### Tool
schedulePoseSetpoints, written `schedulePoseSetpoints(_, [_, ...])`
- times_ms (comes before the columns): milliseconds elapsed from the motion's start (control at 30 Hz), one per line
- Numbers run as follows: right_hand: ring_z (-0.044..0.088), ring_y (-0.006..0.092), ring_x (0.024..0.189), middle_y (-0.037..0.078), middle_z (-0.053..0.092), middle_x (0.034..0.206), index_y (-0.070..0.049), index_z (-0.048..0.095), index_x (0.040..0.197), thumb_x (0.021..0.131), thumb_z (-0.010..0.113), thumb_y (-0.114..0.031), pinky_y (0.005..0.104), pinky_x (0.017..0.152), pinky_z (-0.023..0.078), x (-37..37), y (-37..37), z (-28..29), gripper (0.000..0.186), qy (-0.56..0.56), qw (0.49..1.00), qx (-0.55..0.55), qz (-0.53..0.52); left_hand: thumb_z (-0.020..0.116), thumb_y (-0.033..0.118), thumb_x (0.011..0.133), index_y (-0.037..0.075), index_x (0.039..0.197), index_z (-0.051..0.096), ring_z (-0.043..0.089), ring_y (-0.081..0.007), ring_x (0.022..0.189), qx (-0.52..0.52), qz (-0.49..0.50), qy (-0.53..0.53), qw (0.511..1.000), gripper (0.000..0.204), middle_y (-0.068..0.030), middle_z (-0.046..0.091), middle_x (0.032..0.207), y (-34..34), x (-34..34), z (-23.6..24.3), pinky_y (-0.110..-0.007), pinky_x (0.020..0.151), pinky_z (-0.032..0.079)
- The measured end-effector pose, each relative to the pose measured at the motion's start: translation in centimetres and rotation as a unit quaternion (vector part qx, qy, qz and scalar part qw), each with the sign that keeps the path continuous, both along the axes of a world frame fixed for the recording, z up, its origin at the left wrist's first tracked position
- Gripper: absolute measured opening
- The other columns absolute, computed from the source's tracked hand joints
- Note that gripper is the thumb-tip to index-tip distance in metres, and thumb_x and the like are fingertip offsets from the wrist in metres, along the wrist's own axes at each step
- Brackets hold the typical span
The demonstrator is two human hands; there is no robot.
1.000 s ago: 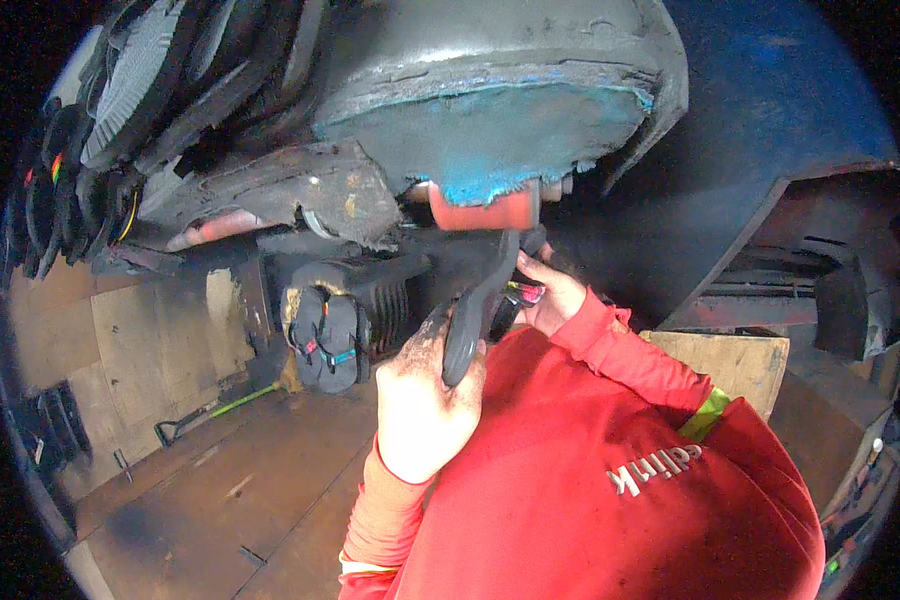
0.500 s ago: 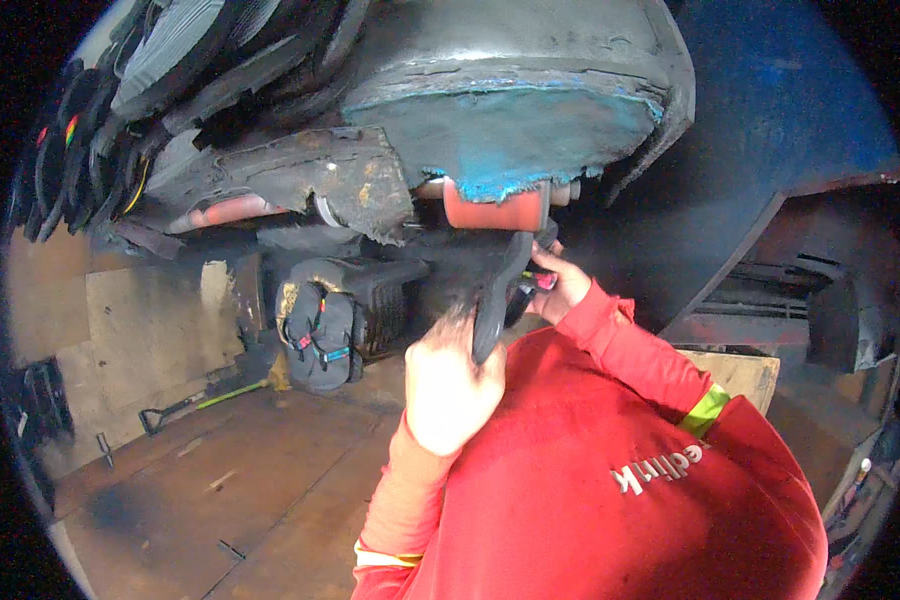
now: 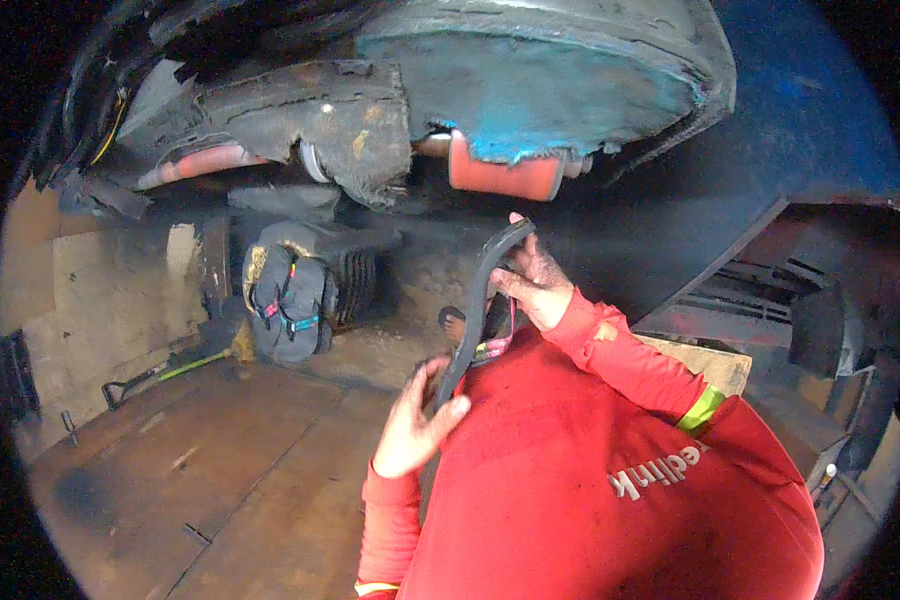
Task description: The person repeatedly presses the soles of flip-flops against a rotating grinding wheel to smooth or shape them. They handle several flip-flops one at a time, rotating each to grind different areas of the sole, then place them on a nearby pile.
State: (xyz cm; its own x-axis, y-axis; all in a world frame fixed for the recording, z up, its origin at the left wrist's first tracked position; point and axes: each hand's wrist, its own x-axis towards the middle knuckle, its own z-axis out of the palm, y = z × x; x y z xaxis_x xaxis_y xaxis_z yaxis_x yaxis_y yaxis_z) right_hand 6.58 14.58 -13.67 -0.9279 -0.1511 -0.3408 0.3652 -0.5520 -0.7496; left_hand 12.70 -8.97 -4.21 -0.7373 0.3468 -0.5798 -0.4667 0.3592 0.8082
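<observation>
A dark grey sandal with pink patterned straps is held up on edge between my two hands, its sole edge toward the machine. My left hand is closed around the lower end of the sole, thumb on one side and fingers on the other. At the upper end my right hand grips the sandal by its edge and strap side. Just above, apart from the sandal, is an orange-red sanding roller under a frayed blue-green cloth flap.
Another reddish roller shows at left under a worn dark cover. Below it, a strapped bundle of sandals stands by the wall. A tool with a green handle lies on the brown floor. Blue panelling rises at right.
The sandal has come down and away from the roller, turning so more of its sole edge shows. Both hands have lowered with it; the view has shifted somewhat.
</observation>
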Motion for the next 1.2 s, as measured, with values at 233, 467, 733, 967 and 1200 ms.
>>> schedulePoseSetpoints(233, [0.047, 0.0194, 0.125, 0.007, 0.047, 0.139, -0.02, 0.012, 0.156, 0.104, 0.051, -0.016, 0.0344, 0.105, 0.043, -0.9, -0.6, 0.8, 0.065, 0.028, 0.998, 0.04, 0.05, 0.075, 0.029, 0.086, -0.003, 0.144, 0.04, 0.056, -0.0313, 0.122, 0.134, 0.012, 0.046, 0.99, 0.076, -0.0219, 0.05, 0.14, 6.7, -8.3, -4.9, -0.038, 0.102, 0.044])
schedulePoseSetpoints(467, [0.044, 0.0228, 0.129, 0.01, 0.04, 0.145, -0.015, -0.006, 0.158, 0.103, 0.053, -0.02, 0.0342, 0.105, 0.043, -0.9, -0.5, 0.4, 0.08, -0.014, 0.994, -0.1, -0.028, 0.068, 0.014, 0.083, -0.001, 0.13, 0.054, 0.061, -0.0293, 0.108, 0.046, -0.031, 0.169, 0.984, 0.051, -0.0203, 0.061, 0.118, 9.4, -10.5, -2.4, -0.039, 0.094, 0.047])
schedulePoseSetpoints(733, [0.051, 0.0164, 0.12, 0.004, 0.053, 0.132, -0.014, 0.037, 0.145, 0.103, 0.052, -0.02, 0.0325, 0.1, 0.045, -2.4, 1.6, -0.3, 0.045, -0.138, 0.971, -0.178, -0.084, 0.057, 0.009, 0.079, -0.003, 0.111, 0.058, 0.065, -0.038, 0.093, -0.019, -0.071, 0.147, 0.986, 0.034, -0.0248, 0.064, 0.099, 12.6, -13.3, -2.8, -0.043, 0.082, 0.05])
schedulePoseSetpoints(967, [0.052, 0.0126, 0.117, -0.001, 0.054, 0.129, -0.015, 0.041, 0.147, 0.103, 0.053, -0.015, 0.0313, 0.1, 0.044, -1.7, 2.0, 0.4, 0.046, -0.074, 0.991, -0.112, -0.027, 0.059, 0.008, 0.08, -0.002, 0.123, 0.054, 0.066, -0.0313, 0.089, 0.042, -0.036, 0.066, 0.996, 0.045, -0.0214, 0.065, 0.098, 10.8, -10.9, -3.7, -0.04, 0.081, 0.051])
schedulePoseSetpoints(1200, [0.048, 0.0111, 0.116, 0.005, 0.051, 0.14, -0.011, -0.005, 0.157, 0.1, 0.058, -0.018, 0.0264, 0.103, 0.04, -0.4, 2.0, -0.3, 0.086, 0.075, 0.98, 0.184, 0.013, 0.061, 0.004, 0.082, 0.003, 0.149, 0.036, 0.062, -0.0169, 0.097, 0.105, 0.02, 0.076, 0.991, 0.071, -0.0123, 0.064, 0.115, 9.4, -8.2, -6.3, -0.032, 0.085, 0.051])
